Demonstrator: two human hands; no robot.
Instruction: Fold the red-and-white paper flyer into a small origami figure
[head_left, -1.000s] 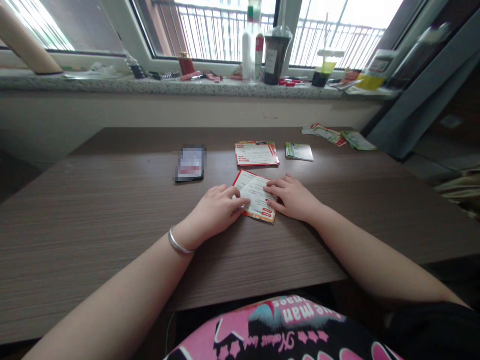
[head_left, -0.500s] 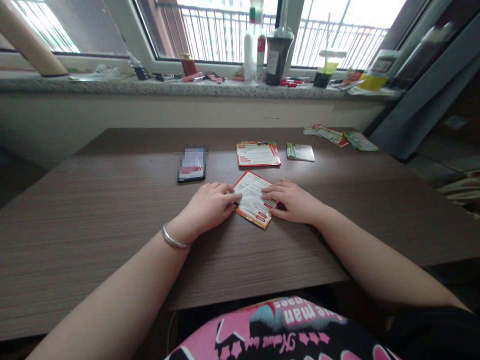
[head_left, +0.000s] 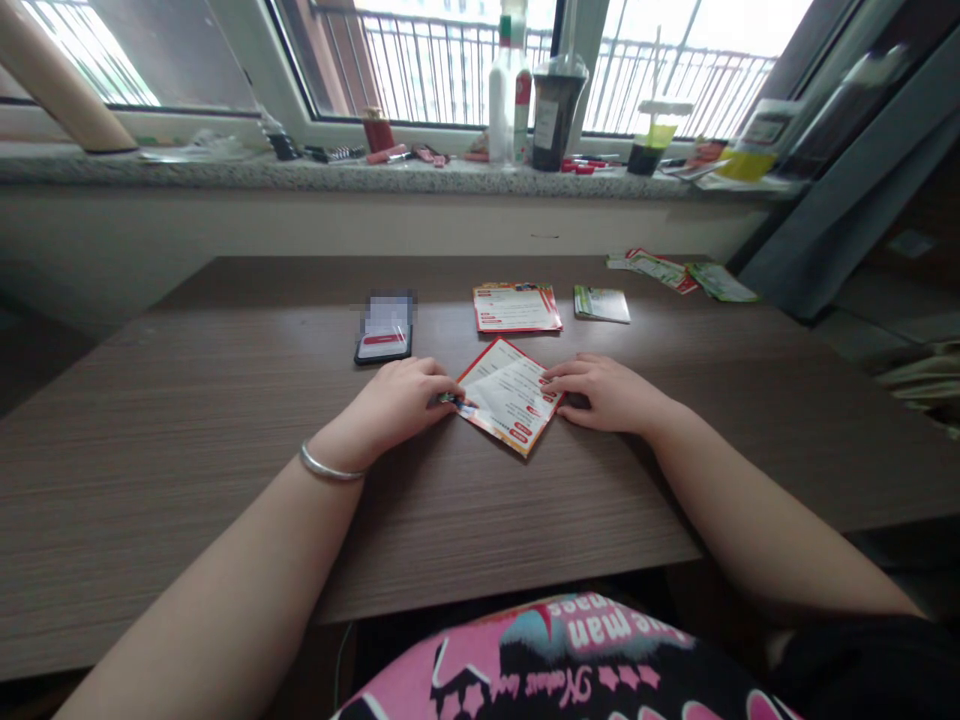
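The red-edged white printed paper sheet (head_left: 504, 395) lies turned cornerwise near the tabletop's centre. Your left hand (head_left: 411, 400), at its nine o'clock, pinches its corner between thumb and fingers; your right hand (head_left: 611, 392), at three o'clock, rests half-open on its edge. A red-and-white card stack (head_left: 517, 308) sits at twelve, a black-framed phone (head_left: 385, 330) at ten.

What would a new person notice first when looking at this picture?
Probably the white paper sheet with red and orange edges, lying at a slant on the brown wooden table between the two hands. Next, the pink and black printed shirt at the bottom, and the bright window along the top.
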